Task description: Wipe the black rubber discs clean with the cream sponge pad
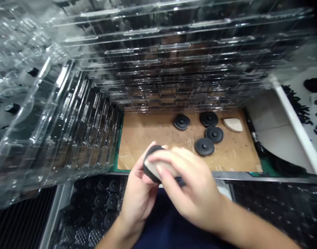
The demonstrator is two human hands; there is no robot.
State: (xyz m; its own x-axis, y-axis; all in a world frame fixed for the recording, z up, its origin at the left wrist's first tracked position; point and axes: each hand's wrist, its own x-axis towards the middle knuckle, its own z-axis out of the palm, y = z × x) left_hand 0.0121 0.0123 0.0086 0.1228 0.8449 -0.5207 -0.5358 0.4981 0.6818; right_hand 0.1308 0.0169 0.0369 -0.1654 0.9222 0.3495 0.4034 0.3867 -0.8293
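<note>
My left hand (139, 188) is closed around the edge of a rounded black disc (152, 151), held above the near edge of the bench. In my right hand (193, 183) is a pale beige pad (153, 168), pinched between thumb and fingers and lying against the face of the black disc. The right hand is slightly blurred and covers part of both pieces. Beyond my hands, several similar black discs with a small central stub, one of them this black disc (204, 146), lie on a cardboard sheet (145, 133).
Another beige piece (233, 124) lies at the cardboard's right end. Tall stacks of clear plastic trays (171, 65) stand behind and at the left. A tray of black discs (98, 200) sits below the bench edge. To the right is a white partition (295, 121).
</note>
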